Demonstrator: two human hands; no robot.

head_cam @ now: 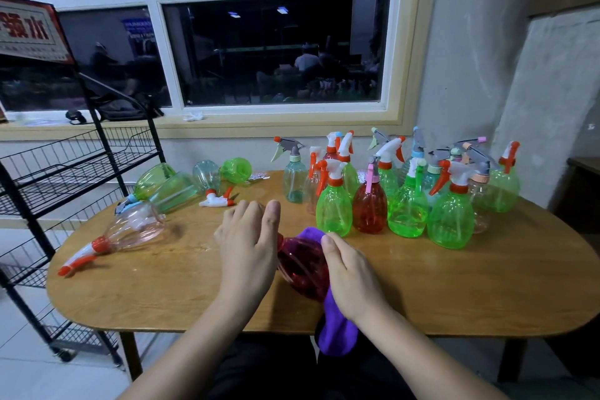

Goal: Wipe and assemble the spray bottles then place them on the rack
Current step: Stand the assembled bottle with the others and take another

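A red spray bottle body (pixel 300 265) lies on its side at the near middle of the wooden table (pixel 162 286). My left hand (pixel 248 242) holds its neck end, and the neck itself is hidden under the hand. My right hand (pixel 349 276) presses a purple cloth (pixel 336 328) against the bottle's right side. The cloth wraps over the bottle's top and hangs off the table's front edge. A loose white and orange trigger head (pixel 217 200) lies beyond my left hand.
Several assembled green, red and clear spray bottles (pixel 409 195) stand at the back right. Several bottles lie on their sides at the back left, including a pink one (pixel 133 230) with its head on. A black wire rack (pixel 58 172) stands left of the table.
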